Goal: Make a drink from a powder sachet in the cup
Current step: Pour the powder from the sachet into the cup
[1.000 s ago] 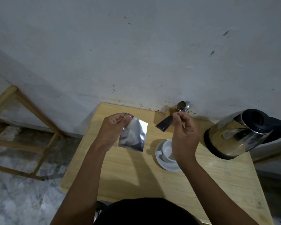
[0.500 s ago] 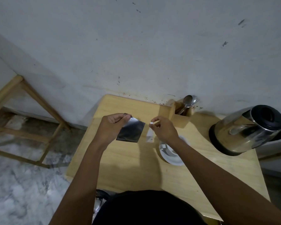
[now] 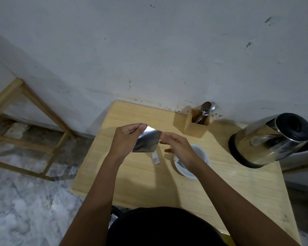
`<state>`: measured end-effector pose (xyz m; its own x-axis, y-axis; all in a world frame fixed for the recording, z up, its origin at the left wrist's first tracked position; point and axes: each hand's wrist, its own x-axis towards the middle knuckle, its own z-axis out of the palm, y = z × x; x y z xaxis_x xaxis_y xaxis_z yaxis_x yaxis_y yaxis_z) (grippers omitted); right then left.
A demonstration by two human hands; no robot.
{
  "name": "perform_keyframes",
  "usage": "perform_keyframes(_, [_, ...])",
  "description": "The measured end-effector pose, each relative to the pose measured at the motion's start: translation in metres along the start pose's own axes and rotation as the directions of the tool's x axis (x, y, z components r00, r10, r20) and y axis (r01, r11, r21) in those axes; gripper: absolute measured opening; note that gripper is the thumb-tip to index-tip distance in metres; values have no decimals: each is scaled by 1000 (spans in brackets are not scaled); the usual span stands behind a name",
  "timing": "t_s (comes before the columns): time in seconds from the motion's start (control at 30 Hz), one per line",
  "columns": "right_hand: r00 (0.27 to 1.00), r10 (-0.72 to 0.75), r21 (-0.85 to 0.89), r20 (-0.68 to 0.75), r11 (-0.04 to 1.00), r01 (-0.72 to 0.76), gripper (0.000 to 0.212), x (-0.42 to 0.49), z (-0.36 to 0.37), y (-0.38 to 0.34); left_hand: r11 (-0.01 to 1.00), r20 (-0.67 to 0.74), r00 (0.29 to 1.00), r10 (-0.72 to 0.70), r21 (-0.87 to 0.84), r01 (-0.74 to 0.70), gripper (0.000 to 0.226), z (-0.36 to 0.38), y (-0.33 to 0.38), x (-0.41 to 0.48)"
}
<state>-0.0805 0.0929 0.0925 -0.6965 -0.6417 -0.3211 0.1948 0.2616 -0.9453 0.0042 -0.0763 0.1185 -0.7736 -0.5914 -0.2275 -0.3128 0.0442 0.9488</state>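
Observation:
My left hand (image 3: 126, 137) pinches the top corner of a silver foil sachet (image 3: 147, 142) and holds it above the wooden table (image 3: 137, 183). My right hand (image 3: 178, 148) hovers just right of the sachet, fingers spread and holding nothing. A torn-off strip (image 3: 155, 158) lies on the table under the sachet. The white cup on its saucer (image 3: 202, 155) sits to the right, mostly hidden behind my right hand and wrist.
A steel electric kettle (image 3: 272, 139) with a black lid stands at the table's right. A wooden cutlery holder (image 3: 194, 126) with a spoon (image 3: 205, 108) and fork stands against the wall. A wooden frame (image 3: 25, 110) stands on the marble floor at left.
My right hand tore a strip off the sachet, carried it down and let it go onto the table. It is now open beside the sachet. My left hand lowered the sachet slightly.

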Motion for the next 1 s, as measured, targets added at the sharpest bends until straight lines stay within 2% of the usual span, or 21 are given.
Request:
perform_keyframes(0.07, [999,-42,-45,14,998,42,14,-8,1,4,1000,39,999,18,-12,-17,19,8,4,-1])
perform_keyframes(0.23, [971,-157,-87,-178,986,143,17,-18,-17,7,998,160,985,59,-11,-58,15,28,15,-8])
perform_keyframes(0.37, [938,-211,-184,-275,969,164,8,-27,-37,13,997,229,973,38,52,-51,9,44,22,-11])
perform_keyframes(0.4, [920,-224,-200,-322,966,166,11,-30,-41,17,997,242,969,43,45,-55,9,50,24,-13])
perform_keyframes(0.47, [869,-230,-250,-437,960,128,30,-39,-49,26,996,246,967,60,52,-75,15,64,27,-16])
perform_keyframes(0.53, [839,-264,-306,-476,944,123,47,-55,-54,33,993,233,968,89,58,-105,30,76,27,-18])
perform_keyframes(0.6, [855,-305,-350,-420,924,157,61,-74,-57,40,991,219,970,108,60,-123,41,87,27,-20])
perform_keyframes(0.7, [877,-356,-445,-322,875,192,73,-92,-56,53,991,220,971,94,68,-111,45,102,30,-27])
perform_keyframes(0.77, [848,-391,-516,-358,840,169,68,-96,-55,61,994,235,969,70,69,-88,43,112,34,-35])
perform_keyframes(0.83, [778,-436,-544,-454,826,145,51,-96,-54,65,997,247,968,44,57,-60,37,119,38,-42])
perform_keyframes(0.93, [672,-532,-564,-516,801,202,23,-97,-54,71,997,275,961,-2,69,-18,27,126,40,-50])
perform_keyframes(1.0, [637,-541,-559,-550,804,200,17,-99,-57,74,998,312,949,-34,65,14,27,128,38,-52])
